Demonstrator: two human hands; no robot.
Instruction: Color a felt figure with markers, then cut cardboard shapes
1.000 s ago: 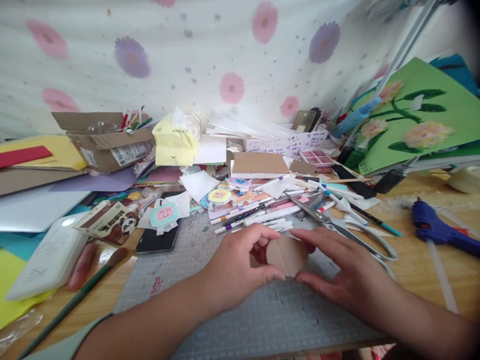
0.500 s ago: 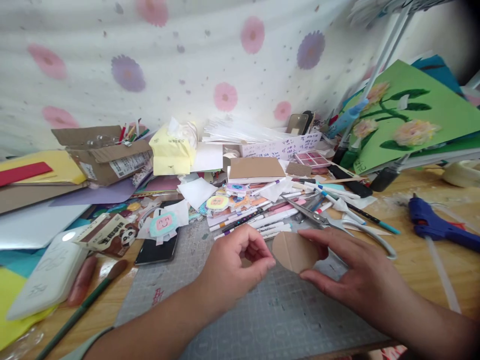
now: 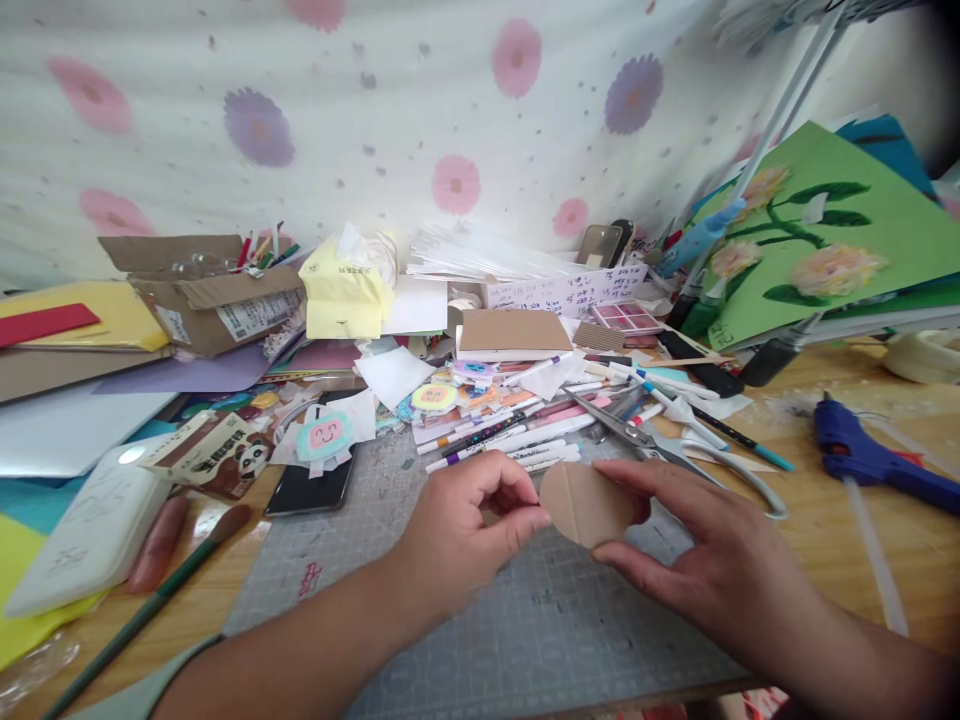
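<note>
Item: brown card oval (image 3: 586,503), creased; I am pinching it in my right hand (image 3: 697,560) above the cutting mat (image 3: 525,640). My left hand (image 3: 465,535), curled and holding nothing, is touching its edge. Step: checking the fold; next needs firm two-hand grip.

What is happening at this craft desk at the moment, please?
A person holds a round brown cardboard cut-out upright over the grey gridded cutting mat. The right hand pinches it between thumb and fingers; the left hand touches its left edge. Grey-handled scissors and a blue glue gun lie nearby.
</note>
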